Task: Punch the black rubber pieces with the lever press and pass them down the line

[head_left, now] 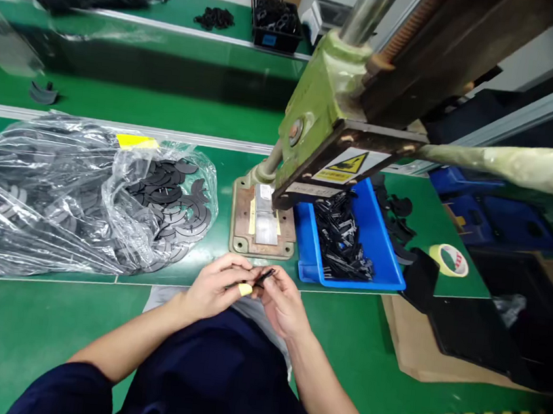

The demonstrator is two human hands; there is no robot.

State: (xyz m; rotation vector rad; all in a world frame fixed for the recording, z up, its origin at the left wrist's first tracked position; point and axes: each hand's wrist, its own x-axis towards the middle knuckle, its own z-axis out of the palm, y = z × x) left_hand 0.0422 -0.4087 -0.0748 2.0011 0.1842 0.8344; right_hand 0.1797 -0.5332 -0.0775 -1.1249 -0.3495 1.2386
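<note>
Both my hands meet just in front of the table edge, below the base of a green hand press (312, 99). A small black plastic part (264, 276) is pinched between them. My left hand (223, 284) has its fingers closed around one side of it, with a yellow cover on one fingertip. The fingers of my right hand (284, 300) are closed on the other side. Much of the part is hidden by the fingers, so its full shape does not show. Beyond my hands, a metal block (267, 227) sits on the press base (239, 226).
A clear plastic bag (59, 210) of curved black pieces lies at the left. Right of the press stands a blue bin (377, 234) of thin black parts, with a tape roll (449, 260) farther right. The press's long lever (508, 162) reaches out to the right.
</note>
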